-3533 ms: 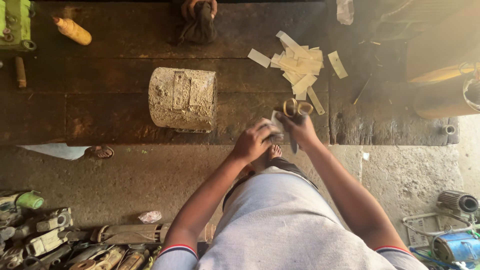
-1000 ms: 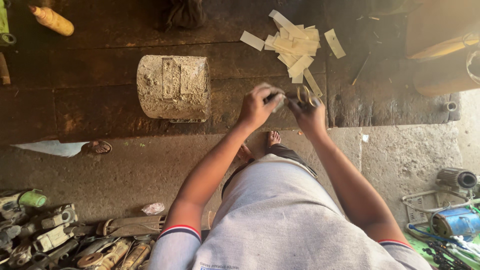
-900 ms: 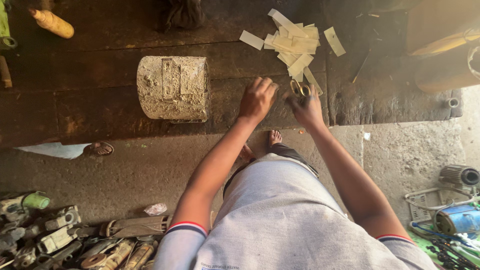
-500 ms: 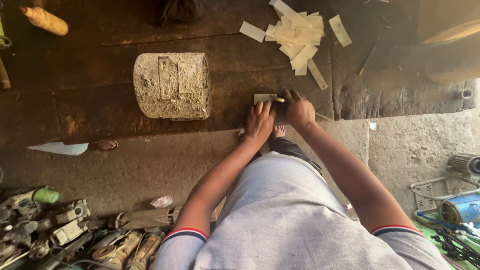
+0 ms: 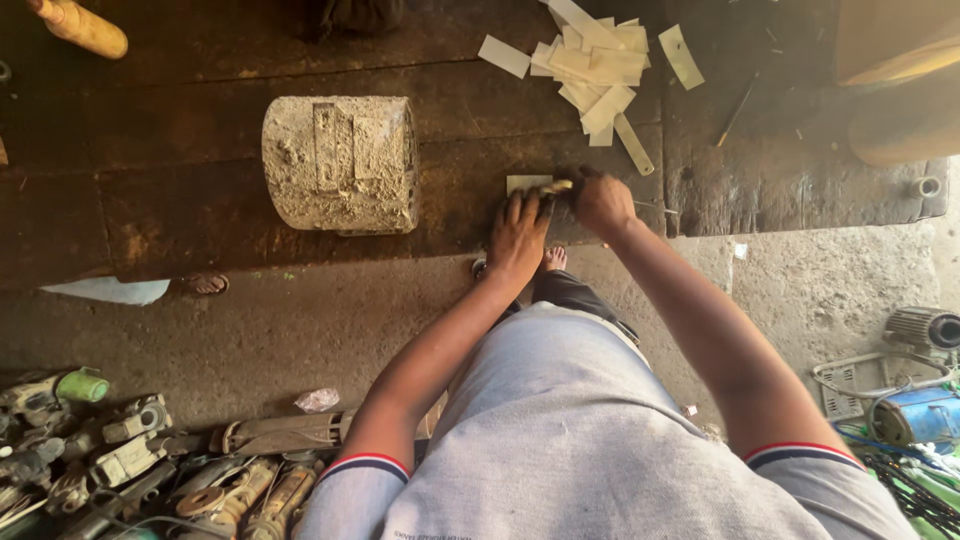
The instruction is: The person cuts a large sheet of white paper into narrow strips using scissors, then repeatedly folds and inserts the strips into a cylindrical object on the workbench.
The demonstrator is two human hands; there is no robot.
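The person stands at a dark bench [image 5: 200, 220], both hands at its near edge. The left hand [image 5: 517, 235] lies flat, fingers spread, pressing on a pale strip [image 5: 528, 184] on the wood. The right hand [image 5: 603, 203] is curled tight just beside it, fist closed round a small tool [image 5: 557, 186] whose tip reaches the strip; what kind of tool it is I cannot make out. Beyond them sits a heap of similar strips [image 5: 597, 62], loose and overlapping. A crusted grey block [image 5: 340, 163] rests to the left, well apart from the hands. On the floor at the lower left lies a jumble of old power tools [image 5: 130, 465], cut off by the frame. A blue motor [image 5: 918, 415] shows at the right edge, half hidden.
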